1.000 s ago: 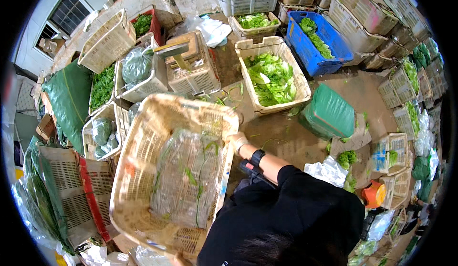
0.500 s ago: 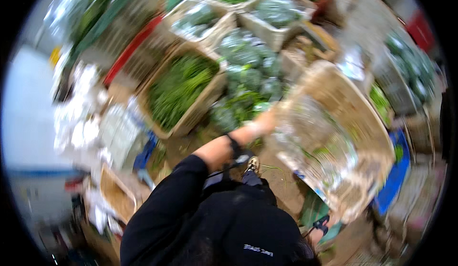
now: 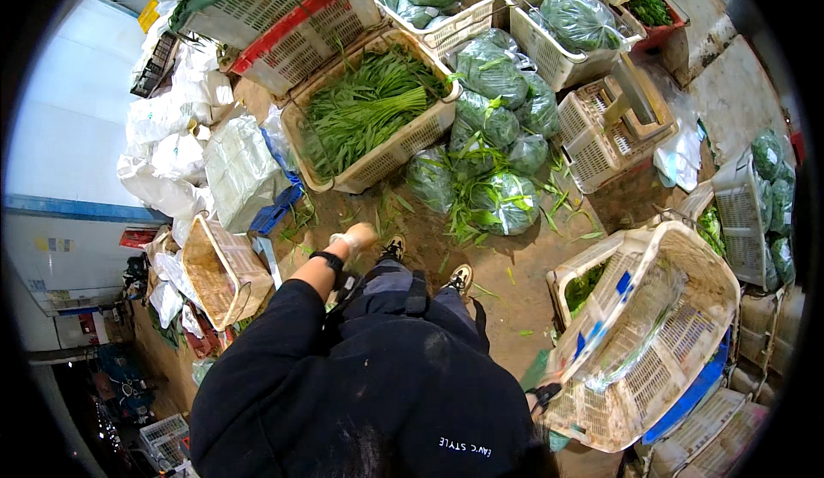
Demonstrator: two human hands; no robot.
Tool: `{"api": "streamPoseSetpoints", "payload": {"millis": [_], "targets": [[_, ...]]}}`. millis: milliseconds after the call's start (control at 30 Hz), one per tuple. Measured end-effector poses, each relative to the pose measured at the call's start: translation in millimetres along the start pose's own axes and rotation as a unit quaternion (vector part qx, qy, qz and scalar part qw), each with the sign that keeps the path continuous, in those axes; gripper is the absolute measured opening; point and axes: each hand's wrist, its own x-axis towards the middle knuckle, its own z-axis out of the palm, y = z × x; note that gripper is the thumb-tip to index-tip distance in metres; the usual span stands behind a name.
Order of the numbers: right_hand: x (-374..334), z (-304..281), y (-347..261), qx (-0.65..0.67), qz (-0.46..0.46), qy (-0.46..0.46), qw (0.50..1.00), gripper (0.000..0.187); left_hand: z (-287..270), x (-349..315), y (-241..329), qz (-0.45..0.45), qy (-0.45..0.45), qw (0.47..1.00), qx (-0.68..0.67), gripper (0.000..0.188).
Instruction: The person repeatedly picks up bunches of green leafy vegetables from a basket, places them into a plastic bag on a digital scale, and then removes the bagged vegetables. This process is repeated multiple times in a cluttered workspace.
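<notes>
One tilted, dirty-cream perforated plastic crate [image 3: 665, 349] | right hand [image 3: 549, 387]: grip clenched on its edge | left hand [image 3: 361, 237]: left of crate, grip unclear

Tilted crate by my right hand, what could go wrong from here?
The crate might slip or tip: it leans at an angle, with the right hand at its edge and the left hand well away from it. It could also knock the lettuce that it partly hides in this view. And you might slip on the loose leaves near your shoes.
</notes>
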Motion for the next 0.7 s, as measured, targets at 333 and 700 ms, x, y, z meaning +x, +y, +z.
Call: {"api": "streamPoseSetpoints", "payload": {"millis": [333,700], "targets": [[-23,-1,-41,0.039,-0.086,0.095,0.991,0.026,8,-11,-25,-0.238,-0.016,0.791,-0.564,0.036],[-190,407,223,-0.538,0.002,-0.38,0.753,0.028,158,69,-241,-0.415,0.129,0.689,-0.579,0.02]]}}
